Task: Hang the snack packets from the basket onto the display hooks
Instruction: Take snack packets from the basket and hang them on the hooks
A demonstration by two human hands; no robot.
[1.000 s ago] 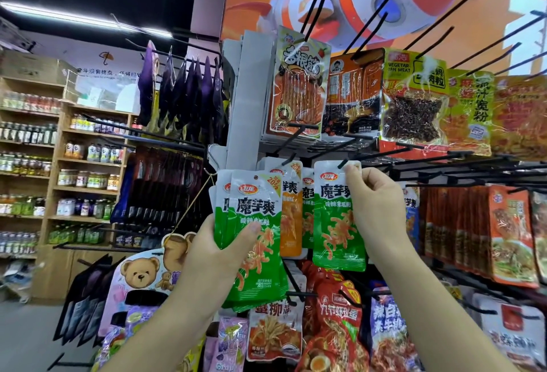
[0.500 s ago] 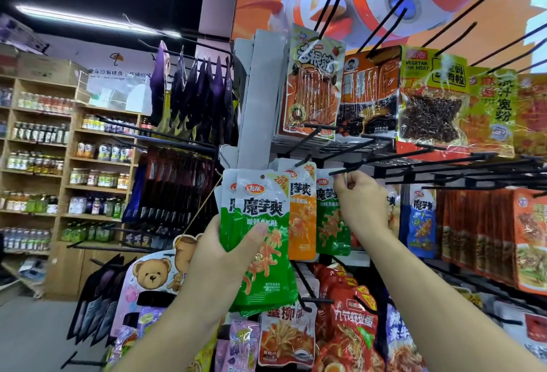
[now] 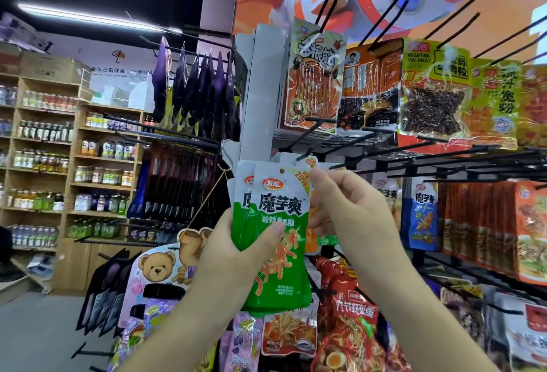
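L hand [image 3: 233,253] grips a stack of green packets [image 3: 241,217] mid-frame, thumb across the front, so several aren't hung yet. R hand [image 3: 352,214], fingers curled, pinches the top-right corner of the front packet [image 3: 281,202], prob. to peel it off for a hook; it's on none yet. Just behind, a hung packet [image 3: 307,162] sits on its hook; further R a blue packet [image 3: 423,214] hangs too. Bare hooks [image 3: 461,164] above it have room. Basket not in view, so remaining stock unknown. Est. partway thru.

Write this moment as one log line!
left hand: holds green packets | right hand: at their top corner, grip unclear
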